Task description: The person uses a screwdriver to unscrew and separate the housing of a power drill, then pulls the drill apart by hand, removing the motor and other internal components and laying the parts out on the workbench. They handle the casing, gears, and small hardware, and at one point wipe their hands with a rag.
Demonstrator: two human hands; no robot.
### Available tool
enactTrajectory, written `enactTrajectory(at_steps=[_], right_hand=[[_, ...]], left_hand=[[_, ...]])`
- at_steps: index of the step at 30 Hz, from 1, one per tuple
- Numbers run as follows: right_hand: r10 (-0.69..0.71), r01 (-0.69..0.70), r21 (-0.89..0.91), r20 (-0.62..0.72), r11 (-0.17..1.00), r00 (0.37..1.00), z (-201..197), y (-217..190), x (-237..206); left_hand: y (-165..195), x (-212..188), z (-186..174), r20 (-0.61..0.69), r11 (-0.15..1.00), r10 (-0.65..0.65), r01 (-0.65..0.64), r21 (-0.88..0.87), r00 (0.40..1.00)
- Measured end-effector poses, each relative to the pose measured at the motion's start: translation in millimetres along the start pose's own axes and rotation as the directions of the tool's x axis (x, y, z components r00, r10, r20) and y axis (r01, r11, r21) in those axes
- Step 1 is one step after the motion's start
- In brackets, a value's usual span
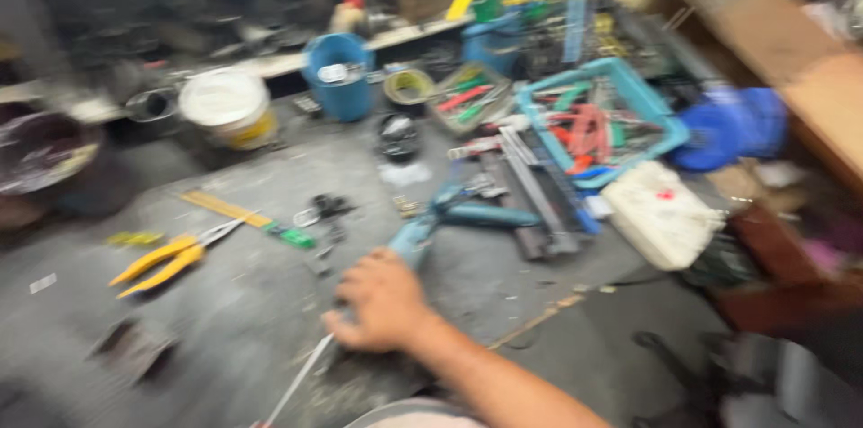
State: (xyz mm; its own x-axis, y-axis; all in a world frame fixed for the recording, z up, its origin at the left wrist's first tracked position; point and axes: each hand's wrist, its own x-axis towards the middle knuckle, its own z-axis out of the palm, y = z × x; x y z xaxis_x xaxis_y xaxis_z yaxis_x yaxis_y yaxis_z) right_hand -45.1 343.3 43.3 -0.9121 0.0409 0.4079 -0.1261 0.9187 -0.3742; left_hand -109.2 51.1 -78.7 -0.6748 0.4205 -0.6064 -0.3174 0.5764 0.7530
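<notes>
My right hand [382,302] reaches in from the bottom edge, fingers curled over the rear end of a teal power tool [422,232] that lies on the grey workbench [252,302]. A thin white cord [297,383] runs out from under the hand toward the bottom edge. The tool's front end points toward a bundle of dark metal bars [530,190]. Yellow-handled pliers [171,257] lie to the left of the hand. My left hand is out of view. The whole picture is blurred by motion.
A teal basket of tools [661,127] stands at the back right, with a white plastic container [661,212] in front of it. A blue cup [340,77], a white bucket [225,104] and a yellow ruler [225,208] lie farther back. Small parts [324,208] litter the middle.
</notes>
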Motion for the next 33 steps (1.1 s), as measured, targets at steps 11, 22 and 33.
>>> enactTrajectory(at_steps=[11,22,33], right_hand=[[-0.025,0.024,0.015,0.045,1.000,0.999,-8,4,0],[-0.058,0.057,0.019,0.044,0.998,0.997,-14,6,1],[-0.062,0.062,0.021,0.019,0.998,0.998,-15,5,0]], left_hand=[[-5,-60,-21,0.471,0.686,-0.072,0.386,-0.617,0.879],[-17,-51,13,-0.213,0.846,0.477,-0.379,0.374,0.853],[4,-83,41,-0.281,0.457,0.809,-0.252,0.853,0.516]])
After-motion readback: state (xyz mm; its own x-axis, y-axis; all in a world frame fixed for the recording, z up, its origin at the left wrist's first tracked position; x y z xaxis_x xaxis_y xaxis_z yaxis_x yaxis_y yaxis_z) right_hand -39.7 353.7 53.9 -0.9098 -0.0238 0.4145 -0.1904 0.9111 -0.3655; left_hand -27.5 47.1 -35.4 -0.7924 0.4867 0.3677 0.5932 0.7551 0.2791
